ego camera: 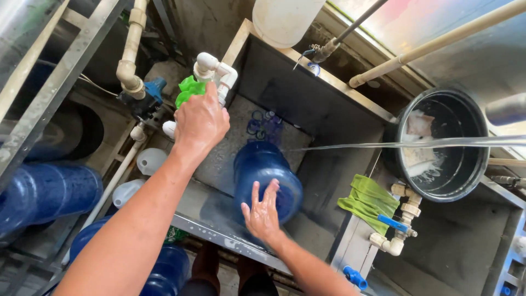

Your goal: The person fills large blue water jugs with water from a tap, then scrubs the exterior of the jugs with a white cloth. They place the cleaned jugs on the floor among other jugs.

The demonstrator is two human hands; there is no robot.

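Note:
A large blue water jug point(267, 174) stands in a dark wash basin point(323, 164), seen from above. My right hand point(263, 211) lies flat against its near side, fingers spread. My left hand point(201, 121) reaches up to the white pipe fitting point(218, 72) at the basin's left corner and closes around a green valve handle point(189, 90) there. A thin jet of water point(383, 145) shoots across the basin from the right toward the jug.
A black bucket point(445, 143) holding water and a cloth sits at right. A green cloth point(370, 201) lies on the basin's right rim beside a white pipe with blue valves point(394, 223). More blue jugs point(44, 192) stand at left and below, and a white container point(285, 19) behind.

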